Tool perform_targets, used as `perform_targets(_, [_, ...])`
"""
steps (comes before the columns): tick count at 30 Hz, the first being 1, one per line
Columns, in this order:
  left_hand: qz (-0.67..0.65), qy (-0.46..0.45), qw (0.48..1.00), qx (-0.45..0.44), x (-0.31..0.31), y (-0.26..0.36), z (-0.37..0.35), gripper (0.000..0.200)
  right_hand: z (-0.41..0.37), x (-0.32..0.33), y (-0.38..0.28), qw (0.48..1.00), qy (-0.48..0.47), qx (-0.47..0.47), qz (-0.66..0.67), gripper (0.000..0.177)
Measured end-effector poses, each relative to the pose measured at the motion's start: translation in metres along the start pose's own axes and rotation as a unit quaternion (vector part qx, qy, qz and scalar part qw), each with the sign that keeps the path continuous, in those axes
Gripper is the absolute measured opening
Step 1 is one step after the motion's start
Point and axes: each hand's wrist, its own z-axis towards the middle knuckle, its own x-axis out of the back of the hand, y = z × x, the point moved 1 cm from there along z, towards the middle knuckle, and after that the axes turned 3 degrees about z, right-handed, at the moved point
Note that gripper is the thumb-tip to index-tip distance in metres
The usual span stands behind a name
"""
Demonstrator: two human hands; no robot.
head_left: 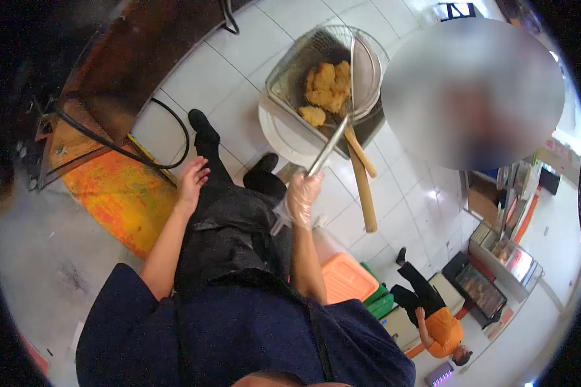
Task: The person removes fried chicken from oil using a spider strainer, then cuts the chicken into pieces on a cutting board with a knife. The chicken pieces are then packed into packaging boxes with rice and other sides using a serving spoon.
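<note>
My right hand [302, 197], in a clear plastic glove, is closed round the metal handle of a round wire strainer [366, 80]. The strainer's round head lies over the right side of a metal container [283, 100]. Beside it in the container are golden pieces of fried chicken [329, 84]. Two wooden handles [363, 193] stick out over the container's near edge. My left hand [190, 184] is bare, holds nothing and hangs in the air left of my black apron [232, 238], fingers loosely apart.
The container rests on a round white surface [274, 126] above the tiled floor. A black hose [110, 138] curves by an orange-stained panel [113, 193] at left. An orange lid [348, 277] is at my right. A person in an orange shirt [444, 332] stands farther off.
</note>
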Motion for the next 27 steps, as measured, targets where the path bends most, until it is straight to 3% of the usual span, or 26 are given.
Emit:
perform_targets(3, [0.028, -0.023, 0.998, -0.055, -0.015, 0.009, -0.012, 0.030, 0.017, 0.024, 0.016, 0.994, 0.014, 0.108, 0.028, 0.024])
perform_targets(5, [0.063, -0.032, 0.990, -0.121, -0.010, 0.021, -0.010, 0.027, 0.012, 0.056, 0.001, 0.997, -0.006, 0.050, 0.059, 0.019])
perform_targets(6, [0.091, -0.034, 0.982, -0.164, -0.007, 0.025, -0.014, 0.027, 0.021, 0.073, 0.016, 0.969, -0.115, -0.044, 0.216, 0.018])
perform_targets(7, [0.079, -0.017, 0.984, -0.158, -0.009, 0.039, -0.025, 0.027, 0.030, 0.086, 0.025, 0.954, -0.168, -0.071, 0.238, 0.022])
perform_targets(10, [0.058, 0.033, 0.973, -0.222, 0.022, 0.034, -0.016, 0.025, 0.055, 0.132, 0.048, 0.951, -0.206, -0.032, 0.227, 0.046])
perform_targets(11, [0.034, 0.058, 0.973, -0.219, 0.032, 0.036, -0.017, 0.023, 0.079, 0.142, 0.050, 0.857, -0.222, -0.181, 0.429, 0.041])
perform_targets(13, [-0.036, 0.091, 0.978, -0.183, 0.047, 0.049, -0.021, 0.021, 0.035, 0.182, -0.089, 0.819, -0.333, -0.098, 0.457, 0.019])
perform_targets(14, [-0.054, 0.100, 0.973, -0.201, 0.055, 0.055, -0.019, 0.021, -0.001, 0.186, -0.161, 0.889, -0.283, 0.009, 0.359, 0.015])
perform_targets(16, [-0.122, 0.154, 0.964, -0.176, 0.065, 0.069, -0.011, 0.022, -0.042, 0.200, -0.267, 0.878, -0.334, 0.036, 0.342, 0.016])
perform_targets(17, [-0.147, 0.173, 0.959, -0.169, 0.073, 0.078, -0.007, 0.022, -0.050, 0.197, -0.304, 0.862, -0.362, 0.093, 0.343, 0.010])
perform_targets(18, [-0.160, 0.170, 0.956, -0.177, 0.079, 0.090, -0.002, 0.022, -0.056, 0.191, -0.338, 0.829, -0.389, 0.187, 0.357, 0.016])
perform_targets(19, [-0.185, 0.186, 0.949, -0.176, 0.085, 0.103, 0.000, 0.021, -0.021, 0.190, -0.356, 0.783, -0.489, 0.208, 0.324, 0.024])
perform_targets(20, [-0.209, 0.203, 0.941, -0.172, 0.094, 0.112, 0.000, 0.021, -0.046, 0.172, -0.412, 0.717, -0.583, 0.194, 0.330, 0.032])
perform_targets(21, [-0.221, 0.199, 0.937, -0.184, 0.103, 0.114, 0.011, 0.022, -0.078, 0.163, -0.460, 0.812, -0.436, 0.279, 0.269, 0.040])
perform_targets(22, [-0.227, 0.200, 0.934, -0.190, 0.111, 0.121, 0.016, 0.022, -0.086, 0.143, -0.505, 0.759, -0.512, 0.289, 0.280, 0.044])
perform_targets(24, [-0.204, 0.194, 0.934, -0.222, 0.128, 0.132, 0.019, 0.022, -0.156, 0.105, -0.595, 0.840, -0.375, 0.342, 0.194, 0.026])
perform_targets(26, [-0.187, 0.198, 0.937, -0.219, 0.148, 0.137, 0.025, 0.022, -0.214, 0.067, -0.668, 0.765, -0.461, 0.437, 0.100, 0.019])
perform_targets(27, [-0.166, 0.200, 0.945, -0.198, 0.158, 0.137, 0.030, 0.022, -0.216, 0.032, -0.700, 0.749, -0.498, 0.432, 0.065, 0.019])
